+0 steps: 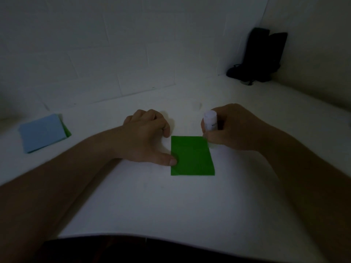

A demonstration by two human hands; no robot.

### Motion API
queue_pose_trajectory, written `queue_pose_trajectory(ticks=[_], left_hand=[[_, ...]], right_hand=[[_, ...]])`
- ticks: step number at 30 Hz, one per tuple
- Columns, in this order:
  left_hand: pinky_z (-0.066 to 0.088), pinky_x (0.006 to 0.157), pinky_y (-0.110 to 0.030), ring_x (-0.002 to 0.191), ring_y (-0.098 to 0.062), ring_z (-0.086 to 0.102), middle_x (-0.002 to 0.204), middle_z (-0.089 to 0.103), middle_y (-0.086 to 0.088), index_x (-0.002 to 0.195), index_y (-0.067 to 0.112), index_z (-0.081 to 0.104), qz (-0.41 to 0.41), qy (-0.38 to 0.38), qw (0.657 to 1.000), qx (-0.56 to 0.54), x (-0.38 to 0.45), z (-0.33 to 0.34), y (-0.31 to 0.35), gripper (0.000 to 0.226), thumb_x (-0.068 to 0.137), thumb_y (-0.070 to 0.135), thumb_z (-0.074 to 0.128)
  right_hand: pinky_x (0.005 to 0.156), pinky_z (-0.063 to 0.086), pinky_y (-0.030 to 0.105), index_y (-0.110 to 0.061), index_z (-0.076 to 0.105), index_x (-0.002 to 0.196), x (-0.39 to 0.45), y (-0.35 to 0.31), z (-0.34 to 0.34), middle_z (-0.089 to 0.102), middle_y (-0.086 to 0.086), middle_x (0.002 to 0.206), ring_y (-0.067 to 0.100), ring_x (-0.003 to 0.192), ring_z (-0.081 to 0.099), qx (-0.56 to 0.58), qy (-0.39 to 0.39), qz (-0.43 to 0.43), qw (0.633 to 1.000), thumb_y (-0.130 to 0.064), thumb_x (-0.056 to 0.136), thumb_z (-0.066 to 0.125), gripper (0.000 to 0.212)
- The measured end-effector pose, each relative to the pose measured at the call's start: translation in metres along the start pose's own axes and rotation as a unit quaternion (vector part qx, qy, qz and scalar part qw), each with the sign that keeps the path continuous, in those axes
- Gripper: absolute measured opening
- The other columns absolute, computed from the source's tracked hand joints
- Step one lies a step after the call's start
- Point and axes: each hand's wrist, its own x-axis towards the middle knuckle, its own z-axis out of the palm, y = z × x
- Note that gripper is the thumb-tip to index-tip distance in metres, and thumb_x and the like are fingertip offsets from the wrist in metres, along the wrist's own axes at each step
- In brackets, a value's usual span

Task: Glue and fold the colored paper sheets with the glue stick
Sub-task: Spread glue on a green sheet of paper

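A green paper sheet [192,156] lies flat on the white table [171,205] in front of me. My left hand [148,135] rests at its left side, the thumb pressing on the sheet's left edge and the other fingers curled on the table. My right hand [231,128] grips a white glue stick [209,121] upright, its lower end at the sheet's far right corner. The stick's tip is hidden by my fingers.
A stack of paper sheets [42,132], light blue on top with green showing beneath, lies at the far left. A dark object [260,56] leans in the back right corner against the white wall. The table's near edge runs along the bottom.
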Motion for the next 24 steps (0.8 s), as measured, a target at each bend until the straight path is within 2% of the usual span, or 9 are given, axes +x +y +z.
queue_pose_trajectory(ticks=[3, 5, 9, 11, 13, 14, 16, 19, 24], left_hand=[[0.031, 0.106, -0.042, 0.117, -0.015, 0.031, 0.125, 0.036, 0.016, 0.106, 0.048, 0.042, 0.000, -0.005, 1.000, 0.003, 0.000, 0.000, 0.000, 0.080, 0.044, 0.099, 0.046], [0.031, 0.107, -0.043, 0.118, -0.016, 0.031, 0.126, 0.036, 0.015, 0.107, 0.048, 0.042, -0.001, -0.008, 1.000, 0.004, 0.000, 0.000, 0.000, 0.081, 0.044, 0.099, 0.046], [0.032, 0.107, -0.043, 0.118, -0.016, 0.032, 0.127, 0.036, 0.014, 0.107, 0.047, 0.042, -0.003, -0.008, 1.000, 0.008, 0.000, -0.001, 0.001, 0.081, 0.043, 0.099, 0.045], [0.031, 0.107, -0.043, 0.119, -0.016, 0.032, 0.128, 0.036, 0.014, 0.107, 0.047, 0.042, -0.002, -0.008, 1.000, 0.004, 0.000, -0.001, 0.001, 0.081, 0.044, 0.099, 0.045], [0.032, 0.107, -0.043, 0.119, -0.016, 0.031, 0.128, 0.036, 0.014, 0.107, 0.047, 0.042, 0.000, -0.006, 1.000, 0.003, -0.001, -0.001, 0.000, 0.081, 0.044, 0.099, 0.045], [0.032, 0.107, -0.043, 0.119, -0.016, 0.031, 0.127, 0.036, 0.015, 0.107, 0.048, 0.041, 0.000, -0.004, 1.000, 0.003, -0.001, -0.001, 0.000, 0.081, 0.044, 0.099, 0.046], [0.032, 0.108, -0.044, 0.118, -0.016, 0.031, 0.126, 0.036, 0.015, 0.106, 0.048, 0.042, 0.000, -0.003, 1.000, 0.000, 0.000, 0.000, 0.000, 0.080, 0.044, 0.098, 0.047], [0.032, 0.109, -0.046, 0.118, -0.017, 0.032, 0.124, 0.036, 0.015, 0.105, 0.047, 0.043, -0.001, -0.001, 1.000, -0.001, 0.000, 0.000, 0.000, 0.080, 0.043, 0.098, 0.048], [0.033, 0.107, -0.044, 0.117, -0.016, 0.032, 0.124, 0.036, 0.015, 0.105, 0.048, 0.042, -0.002, -0.005, 1.000, 0.002, 0.001, 0.000, 0.000, 0.081, 0.043, 0.099, 0.047]], right_hand=[[0.065, 0.050, 0.036, -0.017, 0.058, 0.066, 0.003, -0.003, 0.001, 0.062, 0.002, 0.065, 0.019, 0.064, 0.062, 0.012, 0.074, 0.000, 0.997, -0.022, 0.081, 0.071, 0.020], [0.066, 0.049, 0.029, -0.021, 0.061, 0.070, 0.006, -0.011, 0.003, 0.063, -0.003, 0.069, 0.012, 0.066, 0.062, 0.038, 0.094, -0.020, 0.995, -0.028, 0.081, 0.069, 0.015], [0.077, 0.055, 0.030, -0.032, 0.067, 0.074, 0.010, -0.020, 0.012, 0.071, -0.011, 0.082, 0.008, 0.081, 0.068, 0.035, 0.025, -0.033, 0.999, -0.051, 0.076, 0.062, 0.019], [0.077, 0.054, 0.029, -0.036, 0.068, 0.078, 0.008, -0.017, 0.011, 0.072, -0.016, 0.084, 0.005, 0.082, 0.069, 0.038, 0.005, -0.027, 0.999, -0.054, 0.074, 0.062, 0.020], [0.077, 0.051, 0.024, -0.046, 0.069, 0.076, 0.006, -0.013, 0.007, 0.071, -0.021, 0.081, 0.003, 0.079, 0.068, 0.049, -0.009, -0.025, 0.998, -0.053, 0.073, 0.062, 0.010], [0.077, 0.051, 0.025, -0.052, 0.068, 0.074, 0.004, -0.010, 0.004, 0.071, -0.021, 0.079, 0.003, 0.077, 0.068, 0.050, -0.016, -0.018, 0.998, -0.050, 0.073, 0.064, 0.004], [0.075, 0.048, 0.025, -0.055, 0.066, 0.069, 0.002, -0.004, -0.002, 0.070, -0.022, 0.076, 0.000, 0.075, 0.067, 0.037, -0.021, -0.010, 0.999, -0.038, 0.077, 0.072, 0.020], [0.073, 0.047, 0.026, -0.050, 0.063, 0.066, 0.000, 0.001, -0.005, 0.066, -0.018, 0.069, 0.002, 0.069, 0.064, 0.023, -0.027, -0.012, 0.999, -0.028, 0.082, 0.072, 0.029], [0.069, 0.044, 0.023, -0.043, 0.059, 0.063, 0.004, -0.005, -0.002, 0.063, -0.015, 0.068, 0.003, 0.065, 0.061, 0.053, 0.044, -0.030, 0.997, -0.017, 0.083, 0.072, 0.035]])
